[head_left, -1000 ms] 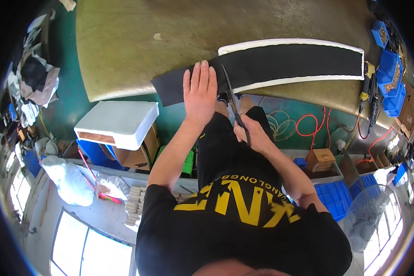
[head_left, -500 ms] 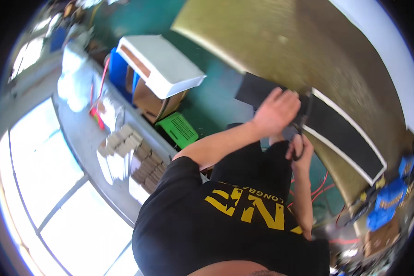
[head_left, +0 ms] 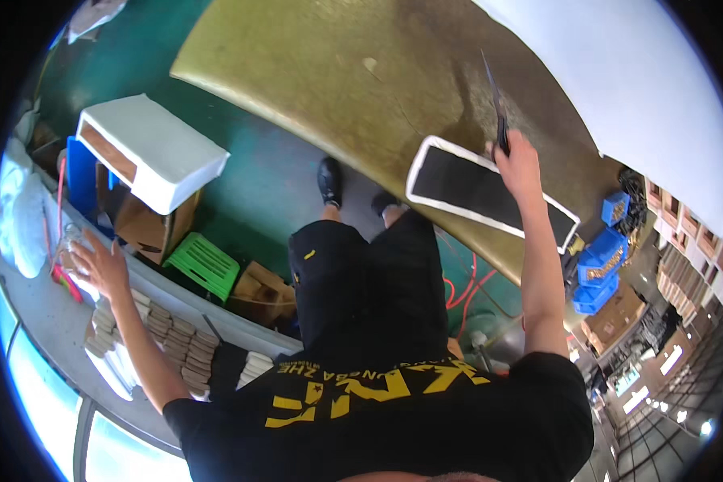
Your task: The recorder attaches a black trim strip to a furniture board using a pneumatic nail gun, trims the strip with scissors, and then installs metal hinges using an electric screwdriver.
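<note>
Scissors point(head_left: 501, 122), grasped in the right hand point(head_left: 520, 165), partly covered, left hand point(head_left: 104, 269) splayed, contact unclear

Black-handled scissors point(head_left: 501, 124); white-bordered black panel point(head_left: 475, 188); olive tabletop point(head_left: 313, 88); blue bins point(head_left: 594, 298).

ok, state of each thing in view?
Right hand, closed around scissors
Scissors, blades look shut, tip pointing away from the person
Left hand, fingers spread, contact unclear
White-edged black panel, lying on table
White box-like piece, hollow, one side open
Blue bins, open-topped, small parts visible inside
</note>
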{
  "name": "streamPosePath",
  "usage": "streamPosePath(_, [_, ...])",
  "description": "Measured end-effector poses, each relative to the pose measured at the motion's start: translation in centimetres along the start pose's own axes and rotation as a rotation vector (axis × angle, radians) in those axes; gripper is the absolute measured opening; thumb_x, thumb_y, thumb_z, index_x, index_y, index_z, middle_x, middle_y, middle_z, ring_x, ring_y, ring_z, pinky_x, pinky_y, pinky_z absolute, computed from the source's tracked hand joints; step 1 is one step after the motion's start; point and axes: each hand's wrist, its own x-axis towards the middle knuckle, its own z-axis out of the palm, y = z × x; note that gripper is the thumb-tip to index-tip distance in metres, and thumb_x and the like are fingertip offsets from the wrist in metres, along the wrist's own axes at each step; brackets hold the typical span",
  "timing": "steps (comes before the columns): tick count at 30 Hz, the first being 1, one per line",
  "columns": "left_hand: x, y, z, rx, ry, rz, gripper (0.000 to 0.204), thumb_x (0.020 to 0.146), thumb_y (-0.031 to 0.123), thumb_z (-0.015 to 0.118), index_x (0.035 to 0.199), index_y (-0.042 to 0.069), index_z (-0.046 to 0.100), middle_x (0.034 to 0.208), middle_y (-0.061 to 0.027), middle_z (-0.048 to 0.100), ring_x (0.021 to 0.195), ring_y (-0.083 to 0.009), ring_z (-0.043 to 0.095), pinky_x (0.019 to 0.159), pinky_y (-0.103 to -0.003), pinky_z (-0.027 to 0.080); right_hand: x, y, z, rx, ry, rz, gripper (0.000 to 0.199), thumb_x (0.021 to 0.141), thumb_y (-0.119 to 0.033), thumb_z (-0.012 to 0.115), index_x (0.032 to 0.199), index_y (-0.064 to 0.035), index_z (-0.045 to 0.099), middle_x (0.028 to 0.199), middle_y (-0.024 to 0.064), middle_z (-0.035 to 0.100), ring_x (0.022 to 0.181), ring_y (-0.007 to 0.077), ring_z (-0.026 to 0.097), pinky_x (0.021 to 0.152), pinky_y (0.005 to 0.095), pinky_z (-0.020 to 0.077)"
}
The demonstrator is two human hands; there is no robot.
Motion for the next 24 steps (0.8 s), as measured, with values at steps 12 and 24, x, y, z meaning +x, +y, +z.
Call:
streamPosePath(12, [-19.7,33.1,-33.9,-1.685,0.116,0.233,0.036,0.073,0.009,0.081,0.107,0.005,0.071,0.099,-0.0076,0.062,0.084,-0.0257,0.058,0.073,-0.038,0.046,3.2,-4.1,1.1,0.081,-0.110,-1.193,0.026,0.079,-0.008,0.068,0.105,-0.0126,0.070,0.111,0.0051,0.063,0.102,0.0253,0.061,0.084,0.0374,0.0492])
streamPosePath(24, [-21.6,35.5,-36.6,-1.479,0.033,-0.171,0.025,0.077,0.018,0.082,0.099,0.011,0.073,0.096,-0.0042,0.062,0.084,-0.0243,0.056,0.077,-0.039,0.043,6.8,-5.9,2.8,0.081,-0.248,-1.565,0.010,0.083,-0.012,0.068,0.091,-0.0058,0.066,0.108,0.0034,0.061,0.103,0.0235,0.059,0.088,0.0372,0.0465])
